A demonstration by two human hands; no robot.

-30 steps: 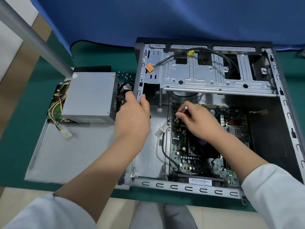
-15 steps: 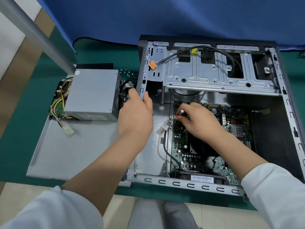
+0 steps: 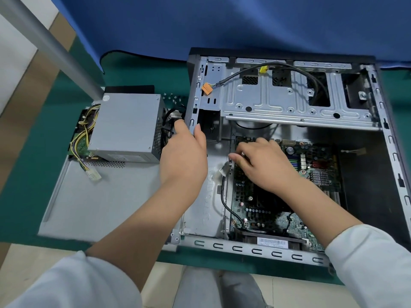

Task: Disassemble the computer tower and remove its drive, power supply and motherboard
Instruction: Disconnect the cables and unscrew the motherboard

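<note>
My left hand [image 3: 184, 156] grips the case [image 3: 191, 112] wall at 10 o'clock; my right hand [image 3: 262, 161] pinches a small tool on the motherboard [image 3: 311, 165] at 3 o'clock — a slip could scratch it.

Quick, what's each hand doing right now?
Left hand: grips the computer case's left wall.
Right hand: pinches a small silver-tipped thing over the motherboard.

- One head-worn, wide-angle view looks forward and steeply down, from the table's near edge.
- It sits close above the open computer tower [image 3: 289, 152], both forearms reaching into the picture from the bottom.
</note>
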